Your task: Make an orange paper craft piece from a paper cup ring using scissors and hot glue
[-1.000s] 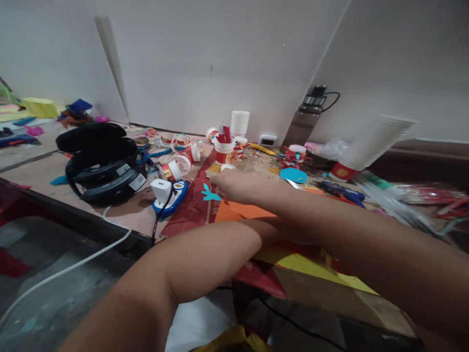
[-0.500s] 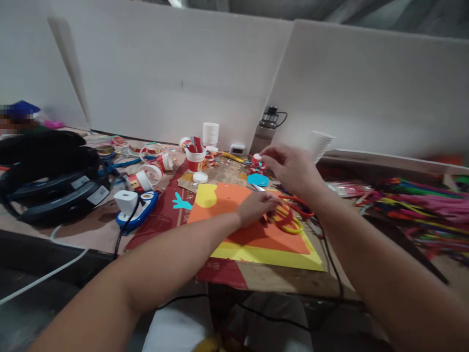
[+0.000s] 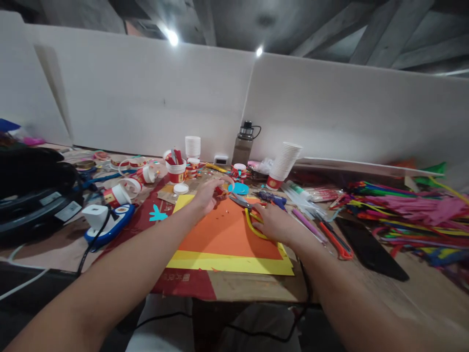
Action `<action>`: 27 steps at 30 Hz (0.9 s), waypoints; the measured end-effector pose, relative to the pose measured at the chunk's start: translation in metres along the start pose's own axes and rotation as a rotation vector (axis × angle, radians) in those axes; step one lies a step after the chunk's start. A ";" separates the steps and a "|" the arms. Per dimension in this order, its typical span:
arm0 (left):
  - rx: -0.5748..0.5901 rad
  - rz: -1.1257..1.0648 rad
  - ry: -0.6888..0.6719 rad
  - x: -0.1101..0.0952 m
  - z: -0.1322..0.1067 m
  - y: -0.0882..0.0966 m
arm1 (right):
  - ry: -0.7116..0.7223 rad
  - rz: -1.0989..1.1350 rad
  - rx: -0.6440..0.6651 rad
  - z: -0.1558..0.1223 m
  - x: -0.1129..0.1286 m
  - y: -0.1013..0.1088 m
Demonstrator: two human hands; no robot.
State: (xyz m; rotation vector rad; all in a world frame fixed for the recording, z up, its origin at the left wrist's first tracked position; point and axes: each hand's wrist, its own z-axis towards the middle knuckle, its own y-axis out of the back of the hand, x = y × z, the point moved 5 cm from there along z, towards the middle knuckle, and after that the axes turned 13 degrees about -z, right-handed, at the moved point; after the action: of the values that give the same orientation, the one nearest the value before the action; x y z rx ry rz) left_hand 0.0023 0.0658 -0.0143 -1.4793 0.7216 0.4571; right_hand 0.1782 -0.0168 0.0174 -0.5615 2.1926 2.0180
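Observation:
My left hand [image 3: 207, 195] is closed, its fingertips pinching a small red piece with a thin curved strip [image 3: 230, 184]; its exact kind is hard to make out. My right hand [image 3: 274, 223] grips yellow-handled scissors [image 3: 252, 227], whose blades point left toward that piece. Both hands are above an orange sheet [image 3: 223, 234] lying on a yellow sheet [image 3: 234, 264]. Just behind the blades lies a blue paper disc [image 3: 240, 188]. Beyond it stands a small red and white cup-shaped piece [image 3: 240, 169].
A red cup with tools [image 3: 176, 172], a water bottle [image 3: 243, 145] and a stack of paper cups [image 3: 284, 166] stand at the back. On the right lie a craft knife [image 3: 335, 239], a black phone [image 3: 370, 249] and colourful pipe cleaners [image 3: 421, 205]. A blue-and-white power strip [image 3: 110, 229] sits left.
My right hand has come down from the small red and white piece to the scissors. My left hand has moved left, off the scissors, and holds the red piece. The view has tilted up.

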 end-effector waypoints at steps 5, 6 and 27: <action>0.073 -0.082 0.014 -0.002 -0.006 -0.010 | -0.123 0.005 -0.102 0.001 0.003 -0.006; 0.106 -0.082 -0.002 -0.004 -0.007 -0.012 | -0.151 0.029 -0.137 0.001 0.001 -0.005; 0.450 0.300 -0.072 0.037 -0.049 -0.043 | -0.093 1.353 -0.632 0.008 -0.015 0.007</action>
State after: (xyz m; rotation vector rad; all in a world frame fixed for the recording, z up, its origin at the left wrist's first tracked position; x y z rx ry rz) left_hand 0.0499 0.0093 -0.0054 -0.9334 0.9256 0.5320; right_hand 0.1880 -0.0062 0.0281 1.3760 1.9280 3.1549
